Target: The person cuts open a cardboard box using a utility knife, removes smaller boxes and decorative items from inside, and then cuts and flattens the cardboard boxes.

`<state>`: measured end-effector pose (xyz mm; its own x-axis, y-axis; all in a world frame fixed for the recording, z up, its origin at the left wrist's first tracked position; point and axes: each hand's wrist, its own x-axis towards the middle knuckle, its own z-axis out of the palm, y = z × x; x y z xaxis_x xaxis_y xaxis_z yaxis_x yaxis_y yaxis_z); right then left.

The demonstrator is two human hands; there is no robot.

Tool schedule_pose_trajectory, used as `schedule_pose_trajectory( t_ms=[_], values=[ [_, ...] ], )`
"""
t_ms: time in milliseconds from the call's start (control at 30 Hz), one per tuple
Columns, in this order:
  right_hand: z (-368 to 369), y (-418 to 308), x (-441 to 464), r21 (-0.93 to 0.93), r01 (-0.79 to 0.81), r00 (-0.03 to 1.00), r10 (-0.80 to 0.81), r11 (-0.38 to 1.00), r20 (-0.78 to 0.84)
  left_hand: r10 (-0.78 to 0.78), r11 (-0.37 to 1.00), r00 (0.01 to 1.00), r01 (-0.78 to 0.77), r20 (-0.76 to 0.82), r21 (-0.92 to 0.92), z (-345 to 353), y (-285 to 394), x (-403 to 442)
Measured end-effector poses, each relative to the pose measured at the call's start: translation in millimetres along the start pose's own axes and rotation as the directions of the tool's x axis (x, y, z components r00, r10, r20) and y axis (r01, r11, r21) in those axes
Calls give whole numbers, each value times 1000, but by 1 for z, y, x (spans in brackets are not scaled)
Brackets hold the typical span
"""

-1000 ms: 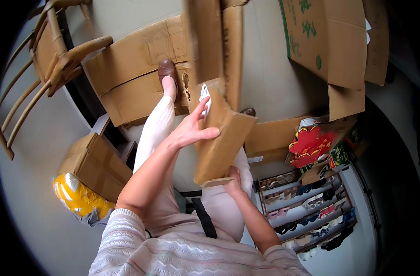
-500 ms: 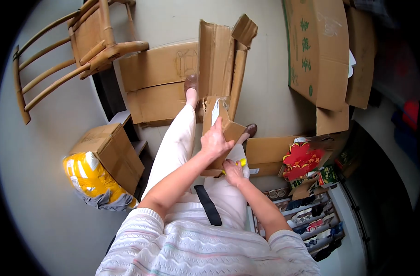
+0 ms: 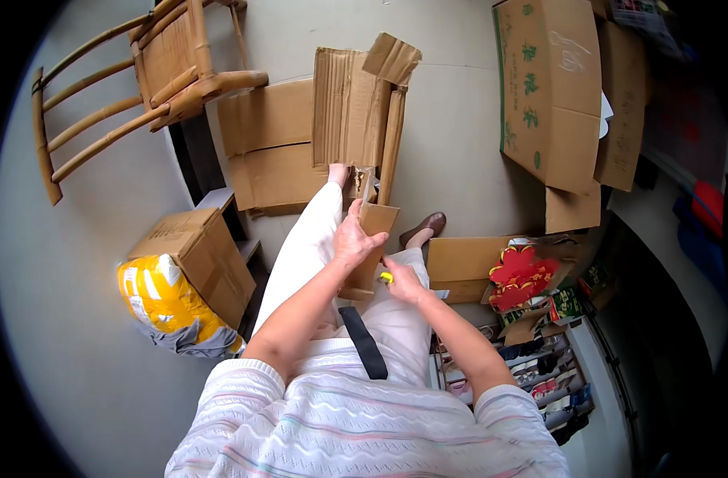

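A partly flattened cardboard box (image 3: 350, 107) stretches away from my lap, its flaps spread open. My left hand (image 3: 354, 241) grips the near cardboard flap (image 3: 377, 219), with the thumb pointing right. Close by on the right, my right hand (image 3: 405, 283) is closed around a yellow utility knife (image 3: 386, 277). Only a bit of its yellow handle shows, and the blade cannot be made out. The knife is beside the right edge of the flap; whether it touches is unclear.
Flattened cardboard (image 3: 272, 175) lies on the floor ahead. A bamboo chair (image 3: 169, 72) stands at upper left, above a carton (image 3: 201, 247) and a yellow package (image 3: 161, 291). A large carton (image 3: 551, 88) is at upper right; a shoe rack (image 3: 547, 382) stands at lower right.
The box has turned and shifted slightly left, its wide panel facing up more. My left hand has moved left and down with the flap. My right hand has drawn apart from it slightly.
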<state>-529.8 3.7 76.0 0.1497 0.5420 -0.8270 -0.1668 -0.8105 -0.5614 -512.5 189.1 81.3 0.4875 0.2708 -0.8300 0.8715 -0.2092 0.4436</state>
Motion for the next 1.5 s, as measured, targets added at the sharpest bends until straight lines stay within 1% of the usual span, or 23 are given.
schedule_pose_trajectory(
  t_ms=[67,133,167,233,267,367,400,433,500,600,700,733,800,833,867,933,1033,1100,1200,1267,1333,1467,1500],
  values=[
    [0,18,2,430,30,998,0,903,-68,36,997,998,-39,-55,-63,2,-7,2],
    [-16,4,-6,607,-58,996,84,792,-15,29,984,999,-36,-38,-174,-5,-4,0],
    [-21,-2,-8,689,-99,992,122,718,15,122,990,982,-130,-143,-48,-6,0,-3],
    [-20,1,-9,700,-86,994,109,709,12,339,933,889,-275,-309,233,-9,11,-7],
    [-16,3,-8,699,-68,996,95,712,0,522,853,776,-464,-355,239,-10,21,-5],
    [-13,-7,-7,680,-84,995,104,728,12,613,787,720,-592,-327,173,-2,57,-1],
    [-14,-11,-6,669,-100,993,117,737,21,498,865,832,-495,-244,78,6,59,8],
    [-12,-12,-6,708,-112,992,121,697,38,464,885,850,-439,-249,153,9,66,17],
    [-10,-10,-9,776,-138,989,128,615,74,166,963,986,-155,-33,221,4,87,33],
    [-7,-6,-11,803,-129,987,153,582,47,-116,937,984,64,135,343,-4,101,60],
    [-5,5,-16,793,-64,990,137,606,-25,-166,917,956,59,242,395,7,85,86],
    [-11,3,-25,686,-118,984,178,718,-17,-117,920,984,58,131,387,12,82,87],
    [-29,5,-53,426,-232,964,266,875,-21,-118,945,978,58,172,322,11,71,94],
    [-28,14,-70,234,-233,944,277,944,-180,-116,955,974,55,195,292,8,63,101],
    [-23,24,-89,36,-258,907,255,965,-336,-94,995,974,85,205,51,20,23,129],
    [-11,48,-122,-46,-372,871,331,927,-362,-195,980,939,199,285,15,-1,48,110],
    [24,61,-153,-46,-454,844,414,890,-341,-212,949,935,266,284,-169,-8,60,93],
    [47,75,-156,-105,-370,848,289,923,-445,-252,908,912,339,324,-247,2,46,108],
    [60,101,-155,-219,-293,823,129,931,-553,-232,934,932,294,279,-205,19,61,106],
    [53,118,-156,-270,-280,779,54,921,-625,100,994,968,-84,232,-76,43,13,154],
    [41,135,-168,-236,-287,765,74,928,-640,-167,970,981,181,96,-161,68,75,111],
    [28,178,-188,-159,-275,716,91,948,-693,-69,996,996,65,-64,-65,114,102,89],
    [27,185,-191,-142,-268,708,95,953,-700,157,984,988,-156,-4,84,123,104,90]
  ],
)
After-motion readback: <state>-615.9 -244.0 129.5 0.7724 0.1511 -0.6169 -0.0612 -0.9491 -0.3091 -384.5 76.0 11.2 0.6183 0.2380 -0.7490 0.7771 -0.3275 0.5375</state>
